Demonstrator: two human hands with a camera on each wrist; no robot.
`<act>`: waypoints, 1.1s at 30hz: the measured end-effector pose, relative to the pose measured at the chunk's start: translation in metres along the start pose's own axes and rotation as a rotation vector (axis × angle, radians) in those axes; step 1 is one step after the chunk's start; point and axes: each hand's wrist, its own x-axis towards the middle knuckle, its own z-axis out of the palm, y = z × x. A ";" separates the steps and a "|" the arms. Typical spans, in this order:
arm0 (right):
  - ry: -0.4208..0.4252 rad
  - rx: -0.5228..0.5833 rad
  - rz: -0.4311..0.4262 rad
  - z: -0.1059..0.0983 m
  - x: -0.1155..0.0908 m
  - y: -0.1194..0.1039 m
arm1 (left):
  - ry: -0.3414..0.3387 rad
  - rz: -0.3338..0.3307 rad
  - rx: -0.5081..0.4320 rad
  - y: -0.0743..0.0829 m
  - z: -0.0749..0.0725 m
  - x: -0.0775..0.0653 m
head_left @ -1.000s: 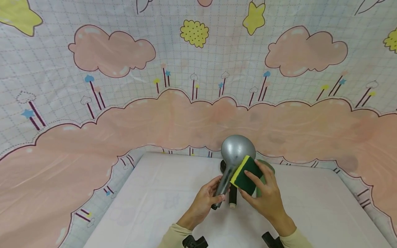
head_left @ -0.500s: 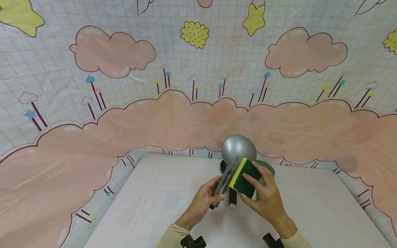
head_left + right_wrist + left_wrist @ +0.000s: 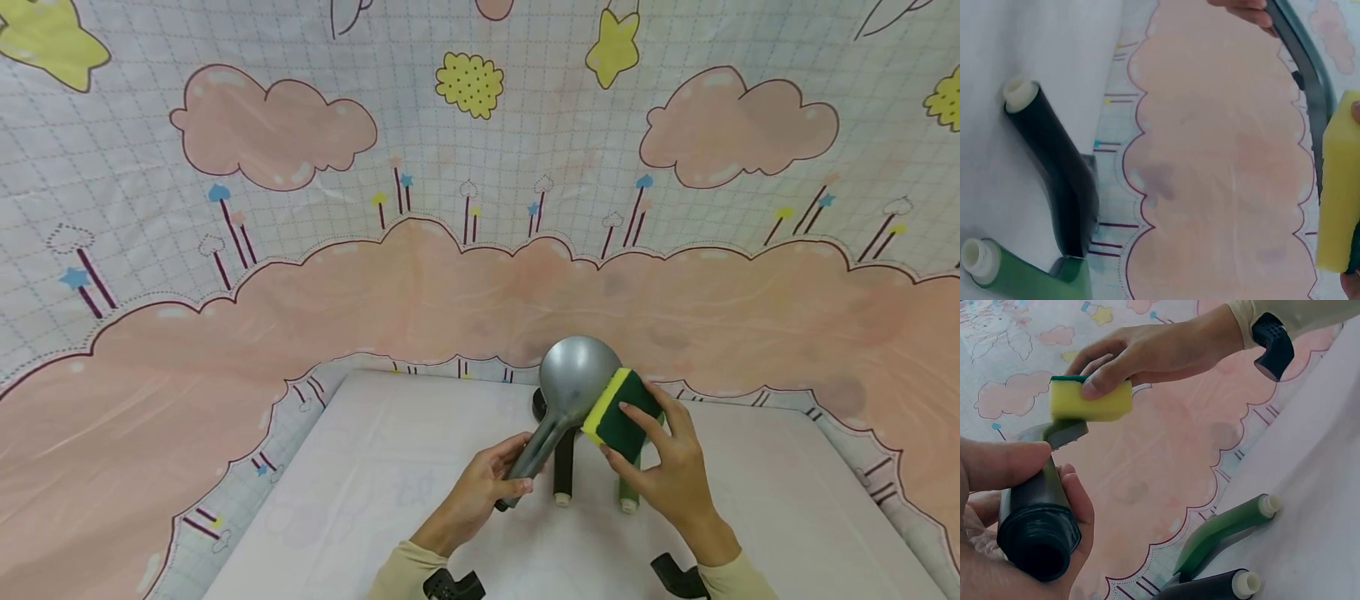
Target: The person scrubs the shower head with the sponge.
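My left hand [image 3: 474,493] grips a grey shower head [image 3: 576,375] by its handle, tilted with the round head up and to the right. In the left wrist view, the threaded handle end [image 3: 1040,540] points at the camera and the thumb lies along the handle. My right hand [image 3: 681,473] pinches a yellow and green scouring sponge [image 3: 624,415] between thumb and fingers. The sponge's yellow side lies right at the edge of the grey head. In the right wrist view, the sponge [image 3: 1339,187] overlaps the shower head [image 3: 1313,94].
A black shower head [image 3: 563,477] and a green shower head [image 3: 628,493] lie on the white table [image 3: 360,483] behind the held things, their white-tipped handles toward me. A patterned cloth [image 3: 420,292] with clouds and stars hangs beyond the table's far edge.
My right hand has moved right and slightly up with the sponge, from beside the handle's neck to the side of the round head. The shower head's handle end has shifted left.
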 end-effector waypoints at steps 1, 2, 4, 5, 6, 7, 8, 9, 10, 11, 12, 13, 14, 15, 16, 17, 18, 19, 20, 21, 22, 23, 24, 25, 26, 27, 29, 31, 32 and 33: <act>-0.008 0.005 0.023 -0.001 -0.001 0.001 | -0.005 0.000 0.003 0.000 -0.001 -0.001; -0.017 0.009 0.045 -0.002 -0.001 0.001 | -0.008 -0.002 0.008 0.000 -0.002 -0.001; -0.034 0.014 0.083 -0.004 -0.002 0.000 | -0.017 -0.007 0.012 0.000 -0.002 -0.002; -0.035 0.015 0.089 -0.004 -0.002 0.000 | -0.021 -0.007 0.013 0.001 -0.003 -0.002; -0.034 0.013 0.090 -0.004 -0.003 -0.001 | -0.024 -0.008 0.013 0.001 -0.003 -0.002; -0.026 0.013 0.081 -0.003 -0.003 -0.003 | -0.025 -0.009 0.014 0.001 -0.003 -0.002; -0.019 0.012 0.069 -0.002 -0.003 -0.004 | -0.026 -0.007 0.016 0.001 -0.003 -0.002; -0.011 0.008 0.053 -0.001 -0.004 -0.006 | -0.026 -0.005 0.017 0.001 -0.003 -0.002; -0.004 0.006 0.034 0.000 -0.004 -0.007 | -0.025 -0.004 0.019 0.002 -0.003 -0.002; 0.000 0.002 0.016 0.002 -0.004 -0.009 | -0.023 -0.003 0.020 0.002 -0.003 -0.001; 0.003 0.000 -0.003 0.003 -0.005 -0.011 | -0.021 -0.002 0.023 0.001 -0.003 -0.001; 0.004 -0.001 -0.023 0.005 -0.005 -0.013 | -0.017 -0.003 0.026 0.001 -0.003 -0.001; -0.001 -0.005 -0.039 0.006 -0.006 -0.015 | -0.015 -0.004 0.027 0.001 -0.003 -0.001; -0.003 -0.008 -0.057 0.007 -0.006 -0.017 | -0.015 -0.006 0.026 0.000 -0.003 0.000; -0.008 -0.012 -0.072 0.008 -0.007 -0.018 | -0.013 -0.005 0.028 0.000 -0.004 0.000; -0.012 -0.015 -0.086 0.009 -0.008 -0.020 | -0.012 -0.002 0.030 -0.001 -0.004 0.000; -0.011 -0.014 -0.101 0.010 -0.008 -0.020 | -0.012 0.001 0.032 -0.001 -0.004 0.000; -0.014 -0.018 -0.111 0.010 -0.009 -0.021 | -0.011 0.003 0.034 -0.002 -0.004 0.000; -0.017 -0.020 -0.118 0.010 -0.010 -0.021 | -0.011 0.006 0.036 -0.002 -0.004 0.000; -0.019 -0.020 -0.124 0.010 -0.010 -0.020 | -0.010 0.008 0.038 -0.002 -0.004 0.000; -0.021 -0.018 -0.128 0.010 -0.010 -0.019 | -0.009 0.009 0.040 -0.003 -0.004 0.000; -0.020 -0.015 -0.131 0.009 -0.010 -0.018 | -0.008 0.008 0.040 -0.003 -0.004 0.000; -0.020 -0.010 -0.133 0.009 -0.009 -0.017 | -0.008 0.002 0.040 -0.003 -0.004 0.000; -0.019 -0.010 -0.132 0.008 -0.009 -0.016 | -0.009 -0.003 0.041 -0.003 -0.005 -0.001; -0.016 -0.009 -0.132 0.007 -0.009 -0.014 | -0.009 -0.007 0.041 -0.003 -0.005 -0.001; -0.012 -0.009 -0.129 0.006 -0.008 -0.013 | -0.011 -0.013 0.044 -0.002 -0.006 -0.002; -0.004 -0.015 -0.120 0.003 -0.007 -0.010 | -0.020 -0.024 0.049 -0.002 -0.007 -0.004; 0.000 -0.019 -0.101 0.001 -0.007 -0.006 | -0.034 -0.021 0.060 -0.002 -0.009 -0.006; -0.003 -0.019 -0.085 0.000 -0.007 -0.004 | -0.042 -0.017 0.069 -0.001 -0.009 -0.008; -0.006 -0.012 -0.068 -0.001 -0.007 -0.002 | -0.050 -0.010 0.080 -0.001 -0.010 -0.009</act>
